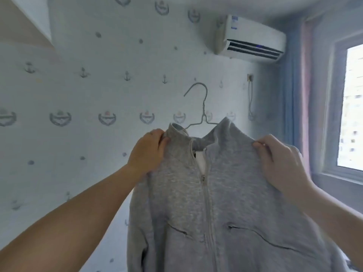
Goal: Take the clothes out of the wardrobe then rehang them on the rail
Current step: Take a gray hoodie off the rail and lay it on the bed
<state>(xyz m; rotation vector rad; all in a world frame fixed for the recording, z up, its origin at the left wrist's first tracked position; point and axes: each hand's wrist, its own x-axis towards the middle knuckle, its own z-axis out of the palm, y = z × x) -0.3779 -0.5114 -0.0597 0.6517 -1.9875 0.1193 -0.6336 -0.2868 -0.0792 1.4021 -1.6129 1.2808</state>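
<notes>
We hold up one grey, soft-knit zip jacket at centre on one thin wire hanger, its hook free in the air. Our left hand pinches the left shoulder and our right hand the right. Far behind is anchor-print wallpaper, with one air conditioner and one window on the right.

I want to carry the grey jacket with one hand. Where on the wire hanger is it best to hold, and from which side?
Probably the twisted neck of the hanger, just below the hook, pinched from the near side. It stands bare and nearly upright above the collar, while the hanger's arms are hidden inside the jacket. The left hand and right hand hold the shoulders.
</notes>
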